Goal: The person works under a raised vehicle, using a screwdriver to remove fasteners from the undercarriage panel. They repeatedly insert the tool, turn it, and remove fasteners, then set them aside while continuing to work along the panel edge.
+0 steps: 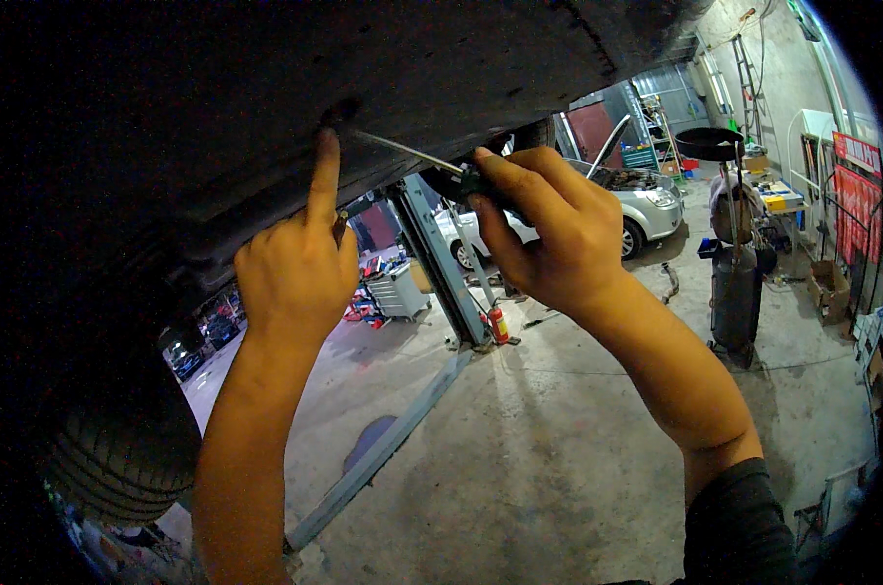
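Overhead is the dark underbody panel (266, 117) of a raised vehicle. My right hand (563, 229) grips a screwdriver (407, 150) by its dark handle. Its thin metal shaft slants up and left, with the tip at the panel close to a dark spot. My left hand (295, 273) has its index finger stretched up, the fingertip at the panel just left of the screwdriver tip. The other fingers of that hand are curled, and a small dark piece (340, 227) shows by the thumb; I cannot make out what it is.
A tyre (119, 458) hangs at lower left. Ahead stand a blue lift post (441, 263), a red fire extinguisher (499, 326) and a grey tool cart (399, 292). Behind them is a silver car (646, 210) with its hood up. A dark oil drainer (736, 292) stands at right.
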Demonstrator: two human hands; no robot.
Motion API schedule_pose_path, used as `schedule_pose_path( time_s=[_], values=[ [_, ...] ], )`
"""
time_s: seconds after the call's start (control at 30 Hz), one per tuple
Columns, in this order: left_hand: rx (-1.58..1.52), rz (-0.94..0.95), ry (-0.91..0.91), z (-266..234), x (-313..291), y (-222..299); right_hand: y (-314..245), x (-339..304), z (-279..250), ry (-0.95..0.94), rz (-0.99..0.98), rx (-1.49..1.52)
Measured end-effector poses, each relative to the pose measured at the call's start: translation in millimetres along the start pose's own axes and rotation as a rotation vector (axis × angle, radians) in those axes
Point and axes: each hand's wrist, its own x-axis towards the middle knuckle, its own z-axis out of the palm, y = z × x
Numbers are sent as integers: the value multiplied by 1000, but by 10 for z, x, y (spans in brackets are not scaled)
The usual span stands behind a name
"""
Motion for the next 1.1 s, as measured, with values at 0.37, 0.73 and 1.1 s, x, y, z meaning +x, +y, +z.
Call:
schedule_pose_path(
  time_s=[0.37, 0.73, 1.1],
  values=[
    [27, 18, 33, -1, 24, 52, 13, 31, -33, 19, -97, -94],
    [-16, 8, 30, 24, 45, 145, 11, 9, 22, 100, -161, -144],
    [56, -28, -47, -44, 70, 208, 62, 24, 41, 100, -151, -156]
  ],
)
